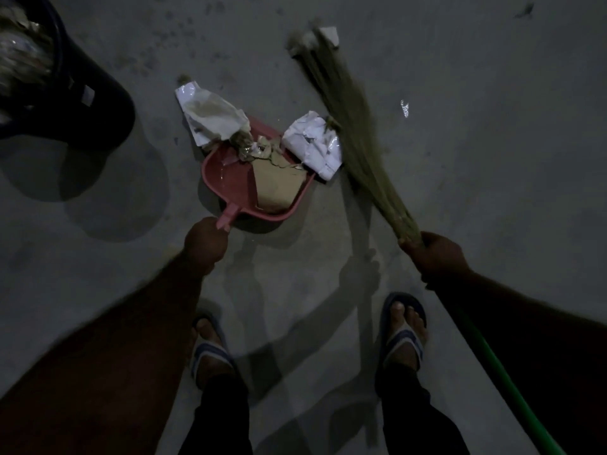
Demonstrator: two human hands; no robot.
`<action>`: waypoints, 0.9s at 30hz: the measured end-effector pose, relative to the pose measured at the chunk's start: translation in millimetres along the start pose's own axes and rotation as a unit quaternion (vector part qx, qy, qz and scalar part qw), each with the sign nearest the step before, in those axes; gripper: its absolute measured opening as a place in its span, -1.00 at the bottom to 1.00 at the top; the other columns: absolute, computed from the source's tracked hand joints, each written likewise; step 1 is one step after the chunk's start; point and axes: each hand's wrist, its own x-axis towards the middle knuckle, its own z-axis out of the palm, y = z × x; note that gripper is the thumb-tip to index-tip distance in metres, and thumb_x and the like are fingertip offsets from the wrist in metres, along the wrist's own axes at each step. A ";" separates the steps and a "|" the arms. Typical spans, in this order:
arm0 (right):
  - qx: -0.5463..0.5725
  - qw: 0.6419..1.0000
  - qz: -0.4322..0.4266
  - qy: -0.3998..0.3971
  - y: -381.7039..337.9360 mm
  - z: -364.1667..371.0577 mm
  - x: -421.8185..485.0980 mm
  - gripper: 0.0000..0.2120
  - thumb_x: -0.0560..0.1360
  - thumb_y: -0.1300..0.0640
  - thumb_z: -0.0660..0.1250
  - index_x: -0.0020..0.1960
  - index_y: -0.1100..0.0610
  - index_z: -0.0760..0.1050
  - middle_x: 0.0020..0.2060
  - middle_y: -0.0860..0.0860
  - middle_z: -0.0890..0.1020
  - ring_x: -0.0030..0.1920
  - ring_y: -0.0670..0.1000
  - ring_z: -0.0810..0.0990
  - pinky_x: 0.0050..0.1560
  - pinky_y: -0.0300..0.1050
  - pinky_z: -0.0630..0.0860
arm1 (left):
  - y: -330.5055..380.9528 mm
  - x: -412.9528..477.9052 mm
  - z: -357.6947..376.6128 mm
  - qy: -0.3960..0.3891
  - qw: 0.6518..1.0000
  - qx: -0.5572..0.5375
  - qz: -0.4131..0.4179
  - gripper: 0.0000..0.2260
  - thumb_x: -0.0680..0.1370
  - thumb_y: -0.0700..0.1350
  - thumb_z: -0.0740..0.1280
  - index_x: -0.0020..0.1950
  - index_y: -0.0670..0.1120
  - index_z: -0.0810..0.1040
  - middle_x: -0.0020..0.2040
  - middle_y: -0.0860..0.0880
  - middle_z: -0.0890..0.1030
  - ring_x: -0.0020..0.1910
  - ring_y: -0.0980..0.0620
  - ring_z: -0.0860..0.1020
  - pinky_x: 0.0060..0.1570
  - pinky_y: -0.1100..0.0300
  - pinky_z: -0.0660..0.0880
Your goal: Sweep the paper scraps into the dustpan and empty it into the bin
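Observation:
A pink dustpan (226, 178) lies on the grey floor, and my left hand (205, 241) grips its handle. Inside it sit a brown paper piece (276, 187) and small crumpled scraps (253, 149). One white crumpled paper (210, 116) overhangs the pan's far left rim, another white paper (313, 146) overhangs its right rim. My right hand (438, 257) grips a grass broom (348, 126) where the bristles meet its green handle (499, 379). The bristles reach up and left, blurred, their tip beside a small white scrap (330, 34).
A dark bin (82, 103) holding rubbish stands at the upper left, tilted in the wide view. A tiny shiny scrap (404, 108) lies right of the broom. My feet in sandals (402, 326) stand just below the dustpan. Bare concrete floor (492, 159) spreads all around.

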 end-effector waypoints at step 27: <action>0.038 0.986 -0.149 0.055 3.0 -7.6 -19.6 -0.60 0.54 -0.21 0.35 0.31 -0.08 0.55 -0.10 0.01 0.64 -0.31 0.04 0.62 -0.30 0.03 0.66 | -14.2 -50.8 19.6 -0.065 0.984 -0.161 -0.039 -0.86 0.53 0.04 0.31 -0.08 -0.01 0.57 -0.26 -0.08 0.53 -0.26 -0.10 0.52 -0.09 -0.21 0.59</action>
